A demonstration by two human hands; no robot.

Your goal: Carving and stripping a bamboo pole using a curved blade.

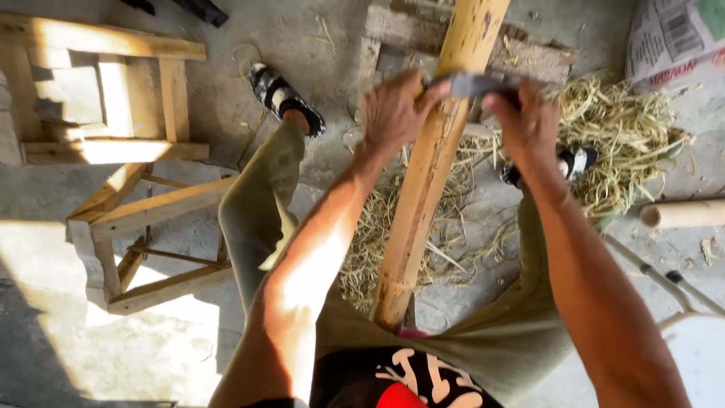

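With both sets of fingers point(423, 97) curled tight round the ends of a flat grey blade point(474, 83), laid crosswise on the bamboo pole point(427, 181): left hand point(393, 113) clamped on the end left of the pole, right hand point(529, 121) clamped on the end right of it, no gap showing between fingers and metal. Best done, by the look of it, with even pressure from both sides, blade kept square across the pole, wrists low, stroke drawn along the grain toward the body and not twisted, or the edge may dig in on one side. Pole itself slanted, near end braced at the lap between the olive-trousered legs point(257, 219), far end running up past the top edge of view. Beneath and right of the pole, a heap of pale shavings point(627, 136) on the concrete floor point(151, 340); left of the pole, a wooden trestle point(143, 219); right of it, another cut bamboo length point(683, 214) and a printed sack point(672, 38).
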